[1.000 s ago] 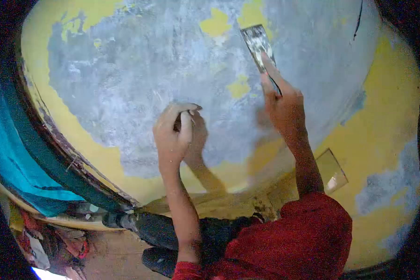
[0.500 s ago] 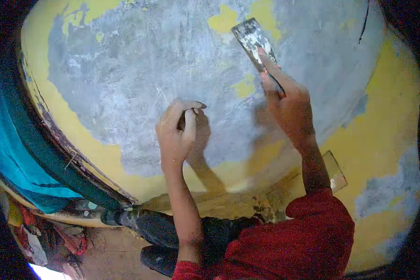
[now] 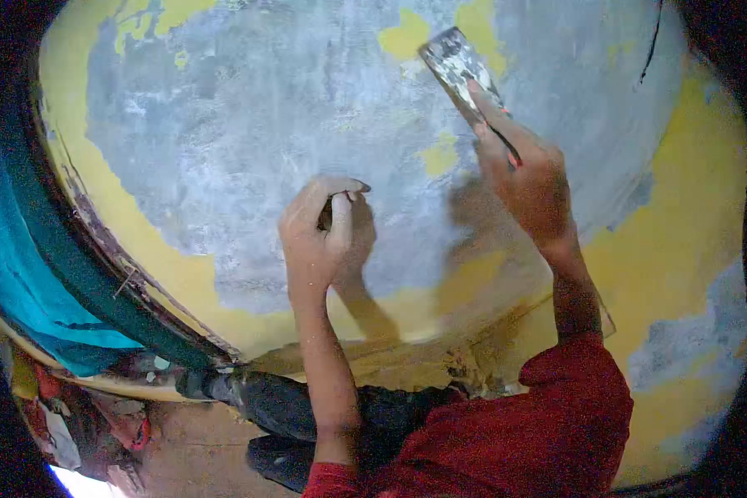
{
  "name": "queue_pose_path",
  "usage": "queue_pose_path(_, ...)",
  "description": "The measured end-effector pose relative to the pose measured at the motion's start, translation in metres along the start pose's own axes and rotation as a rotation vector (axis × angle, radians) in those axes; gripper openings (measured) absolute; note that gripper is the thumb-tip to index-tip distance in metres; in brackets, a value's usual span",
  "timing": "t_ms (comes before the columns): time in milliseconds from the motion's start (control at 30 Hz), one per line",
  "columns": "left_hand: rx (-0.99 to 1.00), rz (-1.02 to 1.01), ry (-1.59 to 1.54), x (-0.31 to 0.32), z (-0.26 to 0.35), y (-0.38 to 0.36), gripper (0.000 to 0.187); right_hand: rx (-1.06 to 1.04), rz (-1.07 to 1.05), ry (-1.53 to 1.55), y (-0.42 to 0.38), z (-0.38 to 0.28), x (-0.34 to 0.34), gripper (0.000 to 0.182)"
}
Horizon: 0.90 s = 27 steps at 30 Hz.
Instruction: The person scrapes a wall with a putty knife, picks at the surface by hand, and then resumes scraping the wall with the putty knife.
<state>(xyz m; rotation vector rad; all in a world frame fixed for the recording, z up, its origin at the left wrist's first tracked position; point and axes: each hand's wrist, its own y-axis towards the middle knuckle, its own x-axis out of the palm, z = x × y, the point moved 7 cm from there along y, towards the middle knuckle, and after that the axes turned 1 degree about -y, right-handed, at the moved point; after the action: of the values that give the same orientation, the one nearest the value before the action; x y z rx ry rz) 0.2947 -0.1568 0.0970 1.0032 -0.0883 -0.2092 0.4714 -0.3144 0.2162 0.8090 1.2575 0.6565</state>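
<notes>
A flat blade tool [image 3: 456, 62], smeared with white and grey, lies in the grip of my right hand [image 3: 527, 178], with a finger stretched along its face. Its blade tilts up to the left over the grey-coated surface [image 3: 249, 149], near some yellow patches. My left hand [image 3: 319, 228] is curled with fingers and thumb brought together in front of the same surface. A dark item shows inside that curl, too hidden to name. Shadows of both hands fall on the surface.
Yellow areas [image 3: 681, 216] border the grey coating. Teal cloth [image 3: 41, 282] hangs at the left beyond a dark edge. My dark-trousered legs [image 3: 282, 407] are below, above a brownish floor [image 3: 199, 448] with assorted rags [image 3: 66, 432] at lower left.
My right hand and the blade tool have shifted slightly to the right. My left hand has kept nearly the same place and curled shape.
</notes>
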Motion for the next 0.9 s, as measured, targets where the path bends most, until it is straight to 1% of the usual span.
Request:
queue_pose_path(67, 0.047, 0.003, -0.043, 0.003, 0.002, -0.001, 0.018, 0.004, -0.015, 0.018, 0.0, 0.002, -0.001, 0.039)
queue_pose_path(167, -0.009, -0.008, -0.013, -0.003, 0.0, -0.002, 0.019, -0.006, -0.01, 0.054, -0.005, -0.005, 0.0, 0.039)
queue_pose_path(233, 0.019, 0.009, -0.001, -0.006, 0.001, -0.001, 0.02, -0.028, 0.011, 0.058, -0.001, -0.009, -0.003, 0.039)
queue_pose_path(333, 0.022, 0.002, -0.003, -0.001, 0.003, 0.0, 0.02, -0.008, -0.05, 0.035, -0.002, -0.004, -0.002, 0.039)
queue_pose_path(400, 0.007, -0.023, -0.002, -0.002, 0.004, -0.005, 0.02, -0.028, -0.025, -0.038, -0.01, 0.001, 0.001, 0.039)
queue_pose_path(467, 0.07, 0.006, -0.002, -0.005, 0.007, 0.0, 0.02, -0.052, 0.005, -0.008, -0.004, 0.004, 0.007, 0.039)
queue_pose_path(567, 0.077, 0.009, -0.006, -0.001, 0.008, -0.002, 0.02, -0.069, 0.016, 0.02, -0.001, 0.001, 0.001, 0.039)
queue_pose_path(633, 0.036, -0.009, -0.02, 0.0, 0.008, -0.003, 0.02, -0.063, 0.014, 0.038, -0.005, -0.005, -0.001, 0.04)
queue_pose_path(667, 0.005, -0.017, -0.034, -0.003, 0.006, -0.001, 0.02, -0.046, 0.005, -0.012, -0.008, -0.005, -0.002, 0.04)
queue_pose_path(700, 0.015, -0.008, -0.029, -0.008, 0.003, 0.0, 0.02, -0.038, 0.0, -0.066, -0.006, -0.006, -0.001, 0.04)
queue_pose_path(767, 0.093, -0.014, 0.005, -0.007, 0.008, -0.001, 0.019, -0.054, 0.021, -0.061, 0.0, -0.011, -0.001, 0.04)
queue_pose_path(800, 0.09, -0.013, -0.002, -0.003, 0.009, -0.002, 0.019, -0.057, 0.034, -0.053, -0.001, -0.008, -0.002, 0.04)
queue_pose_path(867, 0.011, -0.044, 0.0, 0.001, 0.007, -0.003, 0.019, -0.037, 0.02, -0.036, -0.007, -0.003, -0.002, 0.04)
queue_pose_path(900, 0.01, -0.047, 0.001, 0.0, 0.007, -0.003, 0.019, -0.024, 0.02, -0.012, -0.007, -0.003, -0.001, 0.04)
